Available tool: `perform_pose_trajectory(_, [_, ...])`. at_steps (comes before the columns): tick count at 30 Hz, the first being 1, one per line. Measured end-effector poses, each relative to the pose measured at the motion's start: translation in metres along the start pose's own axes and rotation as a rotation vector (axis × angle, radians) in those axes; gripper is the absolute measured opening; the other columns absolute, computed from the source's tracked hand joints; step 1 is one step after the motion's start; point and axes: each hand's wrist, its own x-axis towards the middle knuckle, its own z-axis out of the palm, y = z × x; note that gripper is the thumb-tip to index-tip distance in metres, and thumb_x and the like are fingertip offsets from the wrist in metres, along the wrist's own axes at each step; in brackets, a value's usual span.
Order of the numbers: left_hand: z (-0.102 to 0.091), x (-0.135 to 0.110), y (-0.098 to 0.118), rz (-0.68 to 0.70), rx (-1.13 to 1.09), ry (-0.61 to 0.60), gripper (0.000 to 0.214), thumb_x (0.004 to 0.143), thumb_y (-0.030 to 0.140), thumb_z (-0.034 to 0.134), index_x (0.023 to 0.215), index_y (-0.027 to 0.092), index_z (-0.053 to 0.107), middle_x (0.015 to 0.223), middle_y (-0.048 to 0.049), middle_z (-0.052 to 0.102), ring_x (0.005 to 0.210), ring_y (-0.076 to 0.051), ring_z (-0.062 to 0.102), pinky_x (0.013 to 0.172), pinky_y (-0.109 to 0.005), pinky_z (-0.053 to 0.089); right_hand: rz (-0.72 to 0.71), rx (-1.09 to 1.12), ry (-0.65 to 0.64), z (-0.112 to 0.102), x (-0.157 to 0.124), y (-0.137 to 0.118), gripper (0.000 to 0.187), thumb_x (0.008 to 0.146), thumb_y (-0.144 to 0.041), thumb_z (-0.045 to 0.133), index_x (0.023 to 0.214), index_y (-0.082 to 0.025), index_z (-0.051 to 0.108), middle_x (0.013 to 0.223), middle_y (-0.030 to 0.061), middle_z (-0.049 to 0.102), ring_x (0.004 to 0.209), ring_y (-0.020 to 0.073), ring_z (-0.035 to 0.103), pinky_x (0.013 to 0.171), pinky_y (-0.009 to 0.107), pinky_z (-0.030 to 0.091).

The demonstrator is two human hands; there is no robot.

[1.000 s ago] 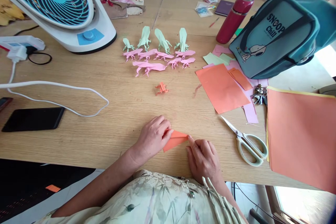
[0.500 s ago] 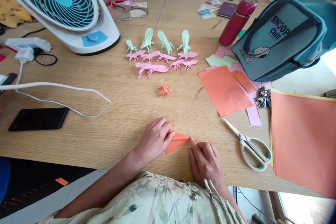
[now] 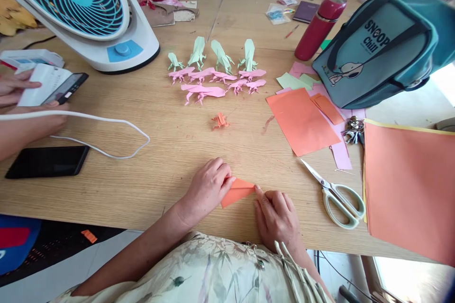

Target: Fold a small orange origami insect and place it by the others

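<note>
A small folded piece of orange paper (image 3: 236, 193) lies near the table's front edge, creased along its length and narrowing to a point on the right. My left hand (image 3: 209, 185) is closed over its left end, thumb along the top, hiding that part. At the pointed end, my right hand (image 3: 279, 215) presses with its index fingertip, the other fingers curled in. Beyond my hands stands a small orange origami figure (image 3: 221, 120). Behind it are rows of pink origami figures (image 3: 204, 92) and green origami figures (image 3: 222, 56). Open scissors (image 3: 337, 196) lie to the right.
Orange sheets (image 3: 408, 189) and loose paper (image 3: 302, 118) lie right, near a teal bag (image 3: 377, 52) and red bottle (image 3: 320, 28). A fan (image 3: 131, 42), black phone (image 3: 48, 161) and white cable (image 3: 124, 122) are left. Another person's hands (image 3: 35, 116) hold a phone (image 3: 66, 89) there.
Another person's hands have come in at the left, lifting a phone and a white item. The view has shifted slightly. My hands and the folded paper keep the same pose.
</note>
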Motion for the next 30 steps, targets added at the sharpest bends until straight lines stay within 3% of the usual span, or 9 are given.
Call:
perform_pose_trajectory(5, [0.001, -0.001, 0.000, -0.017, 0.005, -0.013, 0.009, 0.091, 0.015, 0.055, 0.083, 0.018, 0.054, 0.090, -0.0038, 0.057, 0.084, -0.019, 0.055, 0.077, -0.032, 0.046, 0.006, -0.029, -0.021, 0.001, -0.001, 0.001, 0.060, 0.093, -0.008, 0.050, 0.151, -0.018, 0.038, 0.083, 0.0060, 0.055, 0.073, 0.0193, 0.051, 0.064, 0.033, 0.043])
perform_pose_trajectory(9, [0.003, -0.003, 0.002, 0.014, 0.031, 0.051, 0.007, 0.091, 0.014, 0.057, 0.097, 0.017, 0.058, 0.101, -0.0065, 0.057, 0.093, -0.021, 0.054, 0.082, -0.033, 0.047, 0.021, -0.039, -0.018, 0.000, -0.002, 0.000, 0.058, 0.094, -0.009, 0.051, 0.150, -0.019, 0.039, 0.084, 0.0065, 0.055, 0.074, 0.0197, 0.051, 0.065, 0.033, 0.043])
perform_pose_trajectory(12, [0.004, -0.002, 0.003, 0.128, 0.072, 0.083, 0.011, 0.093, 0.012, 0.053, 0.098, 0.018, 0.062, 0.101, -0.0067, 0.058, 0.093, -0.021, 0.052, 0.083, -0.034, 0.045, 0.032, -0.044, -0.039, 0.000, -0.003, 0.000, 0.056, 0.093, -0.008, 0.050, 0.148, -0.019, 0.042, 0.085, 0.0068, 0.056, 0.075, 0.0197, 0.051, 0.066, 0.033, 0.043])
perform_pose_trajectory(18, [0.001, -0.002, -0.003, 0.448, 0.065, 0.000, 0.017, 0.097, 0.011, 0.047, 0.094, 0.014, 0.064, 0.091, -0.0053, 0.061, 0.086, -0.018, 0.053, 0.078, -0.031, 0.047, 0.061, -0.064, -0.015, 0.002, -0.003, -0.002, 0.041, 0.094, -0.010, 0.051, 0.135, -0.015, 0.054, 0.085, 0.0070, 0.057, 0.075, 0.0196, 0.049, 0.068, 0.034, 0.042])
perform_pose_trajectory(20, [0.000, -0.004, -0.004, 0.521, 0.075, -0.001, 0.022, 0.098, 0.009, 0.042, 0.100, 0.012, 0.064, 0.095, -0.0071, 0.062, 0.090, -0.018, 0.055, 0.083, -0.032, 0.050, 0.079, -0.057, -0.008, 0.002, -0.002, -0.004, 0.036, 0.095, -0.011, 0.051, 0.130, -0.014, 0.058, 0.085, 0.0075, 0.058, 0.076, 0.0198, 0.049, 0.069, 0.034, 0.042])
perform_pose_trajectory(25, [0.001, -0.008, -0.002, 0.577, 0.178, 0.045, 0.025, 0.096, 0.006, 0.043, 0.110, 0.006, 0.064, 0.104, -0.0110, 0.064, 0.097, -0.021, 0.058, 0.088, -0.034, 0.051, 0.081, -0.059, -0.025, -0.003, 0.002, -0.006, 0.031, 0.095, -0.013, 0.053, 0.125, -0.011, 0.062, 0.084, 0.0076, 0.060, 0.076, 0.0196, 0.049, 0.069, 0.034, 0.042])
perform_pose_trajectory(30, [-0.001, -0.011, 0.005, 0.581, 0.334, 0.074, 0.034, 0.096, 0.008, 0.045, 0.125, 0.015, 0.061, 0.105, -0.0059, 0.066, 0.091, -0.018, 0.061, 0.083, -0.032, 0.053, 0.104, -0.058, -0.045, -0.005, 0.004, -0.006, 0.031, 0.095, -0.013, 0.054, 0.124, -0.009, 0.063, 0.083, 0.0077, 0.061, 0.076, 0.0193, 0.050, 0.069, 0.033, 0.043])
